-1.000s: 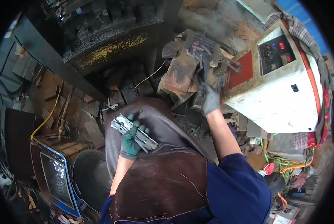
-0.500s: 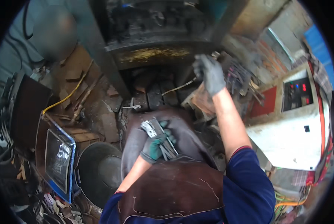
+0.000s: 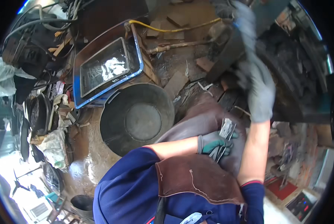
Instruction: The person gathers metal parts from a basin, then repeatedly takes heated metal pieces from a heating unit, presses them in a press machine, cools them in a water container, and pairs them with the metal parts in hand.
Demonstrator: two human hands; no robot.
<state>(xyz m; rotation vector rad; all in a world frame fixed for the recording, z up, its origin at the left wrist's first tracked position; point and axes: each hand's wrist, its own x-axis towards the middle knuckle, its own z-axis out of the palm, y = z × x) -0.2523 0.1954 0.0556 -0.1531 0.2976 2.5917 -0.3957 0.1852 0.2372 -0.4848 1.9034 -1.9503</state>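
Observation:
My left hand (image 3: 213,144), in a grey and green glove, is closed around several flat metal strips (image 3: 227,129) in my lap. The strips stick out on both sides of the fist, over a brown leather apron (image 3: 182,117). My right hand (image 3: 262,95), in a grey glove, reaches forward beside the dark machine frame (image 3: 230,56). Its fingers are smeared by motion. A long pale blur runs beyond them, and I cannot make out whether something is held there.
A large dark bucket (image 3: 106,128) stands left of my lap. Behind it is a blue-rimmed tub (image 3: 140,59) of dark liquid, with a yellow hose (image 3: 170,30) beyond. Cloth and scrap (image 3: 56,143) lie farther left. A control box (image 3: 301,207) stands at lower right.
My view has swung left, bringing the bucket and tub toward the middle. My right hand has swept forward and blurred; my left hand still grips the metal strips.

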